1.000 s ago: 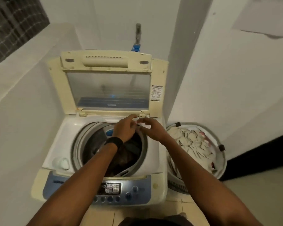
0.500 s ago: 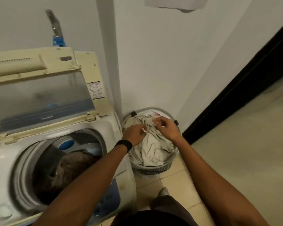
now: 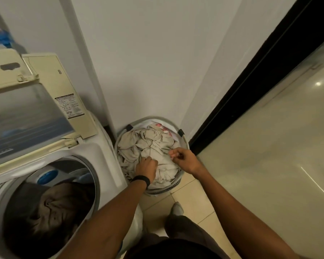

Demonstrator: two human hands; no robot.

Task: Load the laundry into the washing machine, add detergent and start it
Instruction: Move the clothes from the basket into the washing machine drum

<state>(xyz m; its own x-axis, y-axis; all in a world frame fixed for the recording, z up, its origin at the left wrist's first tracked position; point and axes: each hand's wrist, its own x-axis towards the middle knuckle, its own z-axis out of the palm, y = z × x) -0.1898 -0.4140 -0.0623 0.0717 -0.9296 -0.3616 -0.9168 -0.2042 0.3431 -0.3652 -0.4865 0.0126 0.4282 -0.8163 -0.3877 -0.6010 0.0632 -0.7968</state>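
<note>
The washing machine [image 3: 105, 156] stands at the left with its lid [image 3: 26, 113] raised against the wall, and in the open drum lies a heap of dark laundry [image 3: 51, 212], with a round blue part [image 3: 47, 175] showing at the back of the drum. Just beside the machine, on the right, a round laundry basket [image 3: 163, 190] stands on the tiled floor [image 3: 269, 165] in the corner of the wall. It is filled with crumpled beige cloth [image 3: 150, 143], and a bit of a red and white cloth [image 3: 163, 128] shows at its far edge. Both hands are over the basket. The left hand [image 3: 146, 168], which wears a black wristband [image 3: 141, 179], is down on the beige cloth with the fingers curled under; I cannot tell if the fingers really grip the cloth or only rest on it. The right hand [image 3: 183, 159] is a little higher, near the right rim, and its thumb and fingers pinch a small pale piece [image 3: 172, 155]; it is too small to say what it is. Below the basket the tip of a foot [image 3: 177, 208] is seen on the tiles.
</note>
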